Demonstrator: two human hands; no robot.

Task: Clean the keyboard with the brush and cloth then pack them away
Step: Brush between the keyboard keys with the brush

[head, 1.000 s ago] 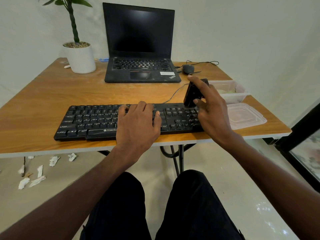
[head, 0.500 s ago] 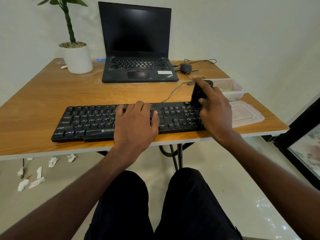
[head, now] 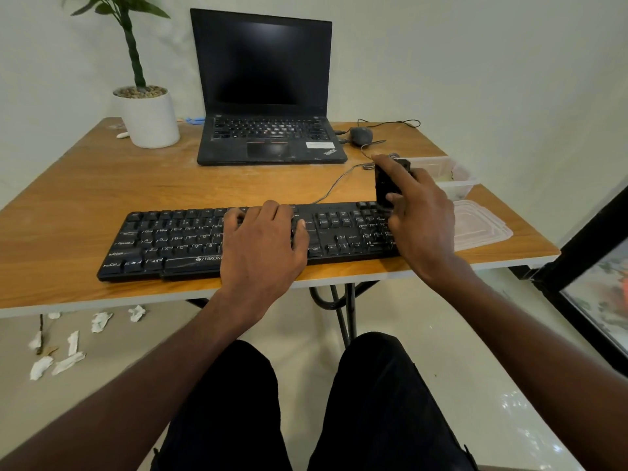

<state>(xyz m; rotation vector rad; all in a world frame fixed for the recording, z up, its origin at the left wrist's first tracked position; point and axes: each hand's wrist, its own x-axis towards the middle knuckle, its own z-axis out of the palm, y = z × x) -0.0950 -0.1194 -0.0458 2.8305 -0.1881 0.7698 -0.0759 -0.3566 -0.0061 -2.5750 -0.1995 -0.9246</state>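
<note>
I see left hand (head: pixel 263 244) flat, fingers spread on 1 keyboard (head: pixel 176 241); right hand (head: pixel 421 219) fingers curled round 1 black brush (head: pixel 385 190) at kbd's far-right corner.

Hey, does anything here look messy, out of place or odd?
Yes. Crumpled white paper scraps lie scattered on the floor under the table's left side. On the tabletop, pale dusty smudges show around the laptop. The clear container stands open, its lid lying flat beside it.

Black keyboard (head: pixel 210 241) and black brush (head: pixel 385 185) on wood-grain table (head: pixel 85 195).
</note>
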